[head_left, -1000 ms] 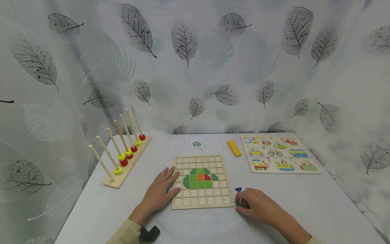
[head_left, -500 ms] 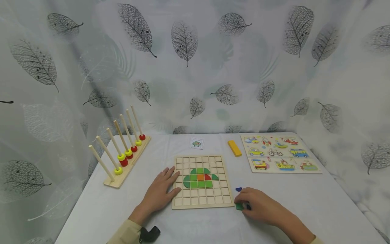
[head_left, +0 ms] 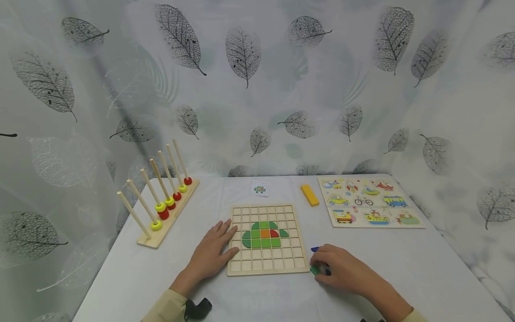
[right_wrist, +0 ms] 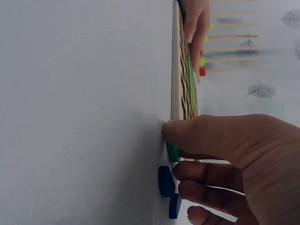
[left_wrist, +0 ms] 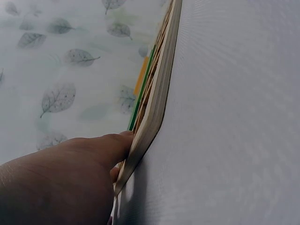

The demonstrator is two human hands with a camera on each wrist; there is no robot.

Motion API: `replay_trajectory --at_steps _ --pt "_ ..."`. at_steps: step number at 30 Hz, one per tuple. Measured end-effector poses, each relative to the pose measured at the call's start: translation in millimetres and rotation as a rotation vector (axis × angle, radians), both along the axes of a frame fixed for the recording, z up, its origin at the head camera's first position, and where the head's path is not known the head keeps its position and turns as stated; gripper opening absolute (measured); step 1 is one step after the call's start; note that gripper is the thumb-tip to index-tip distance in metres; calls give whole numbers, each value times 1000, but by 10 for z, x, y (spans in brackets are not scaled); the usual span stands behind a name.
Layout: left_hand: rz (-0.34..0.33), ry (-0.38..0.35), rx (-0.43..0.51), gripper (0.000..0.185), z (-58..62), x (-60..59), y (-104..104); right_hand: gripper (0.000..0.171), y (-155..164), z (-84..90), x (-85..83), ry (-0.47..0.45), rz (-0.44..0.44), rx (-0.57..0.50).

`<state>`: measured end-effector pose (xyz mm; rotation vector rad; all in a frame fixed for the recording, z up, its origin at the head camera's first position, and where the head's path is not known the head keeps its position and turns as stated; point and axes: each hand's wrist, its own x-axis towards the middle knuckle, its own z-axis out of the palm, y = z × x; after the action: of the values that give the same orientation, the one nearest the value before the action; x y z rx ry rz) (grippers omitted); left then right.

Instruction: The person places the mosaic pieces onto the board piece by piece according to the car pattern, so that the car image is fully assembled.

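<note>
A wooden grid board (head_left: 267,266) lies mid-table, with green, orange and red tiles (head_left: 264,235) set in some of its squares. My left hand (head_left: 212,250) rests along the board's left edge, fingers extended, the thumb over the rim (left_wrist: 145,122). Just off the board's near right corner, my right hand (head_left: 342,270) pinches a small green tile (right_wrist: 172,152) between thumb and fingers. Two blue pieces lie by these fingers: one blue piece (right_wrist: 166,182) nearest the green tile, another blue piece (right_wrist: 175,206) beyond it. My fingers partly hide the green tile.
A peg rack with red and yellow beads (head_left: 166,214) stands at left. Behind the board lies a small pattern card (head_left: 259,188). Further right are a yellow block (head_left: 310,196) and a vehicle picture puzzle (head_left: 370,203). A leaf-print curtain (head_left: 273,89) hangs behind the table.
The green tile, mostly covered by my right hand at first, came into view and has since tilted in the fingers. My right hand has shifted slightly; the left hand and board stay still.
</note>
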<state>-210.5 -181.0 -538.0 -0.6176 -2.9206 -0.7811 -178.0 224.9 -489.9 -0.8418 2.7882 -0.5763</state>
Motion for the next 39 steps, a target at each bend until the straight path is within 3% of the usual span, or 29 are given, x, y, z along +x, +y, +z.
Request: replay_trajectory --at_steps 14,26,39 --pt "-1 -15 -9 68 -1 -10 -3 21 -21 23 -48 63 -51 12" --pt "17 -23 -16 67 -32 -13 -13 20 -184 132 -246 131 -84 -4" --pt "11 -13 -13 67 -61 -31 -9 20 -455 99 -415 186 -115 -75"
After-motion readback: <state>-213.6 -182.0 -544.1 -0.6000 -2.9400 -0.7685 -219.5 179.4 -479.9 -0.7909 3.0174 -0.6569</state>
